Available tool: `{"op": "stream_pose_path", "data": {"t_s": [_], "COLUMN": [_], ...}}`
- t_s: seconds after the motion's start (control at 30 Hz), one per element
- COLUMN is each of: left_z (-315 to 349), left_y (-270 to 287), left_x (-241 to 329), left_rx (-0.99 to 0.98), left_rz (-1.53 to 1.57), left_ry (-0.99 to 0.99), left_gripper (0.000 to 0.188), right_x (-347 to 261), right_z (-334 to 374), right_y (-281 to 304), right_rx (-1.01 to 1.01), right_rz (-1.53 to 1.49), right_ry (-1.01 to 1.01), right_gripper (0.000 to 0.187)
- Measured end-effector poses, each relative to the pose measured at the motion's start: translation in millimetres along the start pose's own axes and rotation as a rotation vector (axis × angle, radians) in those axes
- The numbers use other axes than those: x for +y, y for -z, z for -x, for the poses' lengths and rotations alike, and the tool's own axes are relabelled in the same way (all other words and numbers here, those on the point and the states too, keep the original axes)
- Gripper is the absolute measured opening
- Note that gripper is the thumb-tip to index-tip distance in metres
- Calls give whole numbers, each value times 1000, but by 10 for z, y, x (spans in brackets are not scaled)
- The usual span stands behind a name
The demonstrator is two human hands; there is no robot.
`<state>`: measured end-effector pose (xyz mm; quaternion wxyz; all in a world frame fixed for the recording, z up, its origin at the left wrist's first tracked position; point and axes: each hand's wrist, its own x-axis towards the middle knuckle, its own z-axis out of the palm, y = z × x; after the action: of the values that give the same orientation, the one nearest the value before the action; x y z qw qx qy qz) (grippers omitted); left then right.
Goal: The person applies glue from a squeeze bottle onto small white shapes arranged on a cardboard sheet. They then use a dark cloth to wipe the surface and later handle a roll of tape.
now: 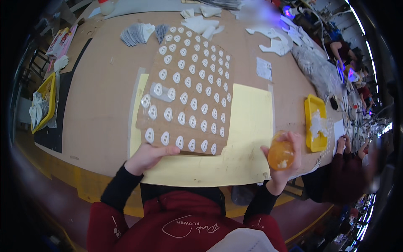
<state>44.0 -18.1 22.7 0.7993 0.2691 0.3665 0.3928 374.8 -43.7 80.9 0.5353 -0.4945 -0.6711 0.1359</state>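
My left hand (152, 156) grips the lower left edge of a brown cardboard sheet (178, 119), its thumb on top and its fingers hidden beneath. Rows of small white rounded-triangle pieces (193, 104), each with two dark holes, cover the sheet. The board is tilted above a pale yellow paper sheet (252, 122). At the right, my right hand (294, 155) is wrapped round a translucent orange bottle (281, 154) with whitish residue on it. That bottle is held apart from the cardboard.
A yellow tray (311, 138) with white pieces stands at the right, another yellow tray (53, 94) at the far left. Stacks of grey-white cut pieces (136, 34) lie beyond the cardboard. A clear plastic bag (312, 69) and co-workers (341, 50) are along the right side.
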Motion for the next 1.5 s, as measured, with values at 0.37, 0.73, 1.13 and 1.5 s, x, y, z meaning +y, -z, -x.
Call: {"op": "stream_pose_path", "data": {"t_s": [0.37,0.73,1.13,1.5], "left_z": [261,249,242,218], "left_y": [-116,-118,-129,-144], "left_x": [-462,-445,-458,-432], "left_rx": [216,194,219,231], "left_rz": [-253,-177,-153,-157], "left_ry": [79,181,169,197], "left_gripper": [49,41,37,45], "right_x": [281,365,300,490], "right_z": [160,348,300,162], "right_y": [-137,-258,-266,-301], "right_rx": [20,144,69,-167], "right_rz": [-225,-626,-450,-1627], "right_ry": [91,-511,-503,-773], "right_gripper": [69,59,58,56]}}
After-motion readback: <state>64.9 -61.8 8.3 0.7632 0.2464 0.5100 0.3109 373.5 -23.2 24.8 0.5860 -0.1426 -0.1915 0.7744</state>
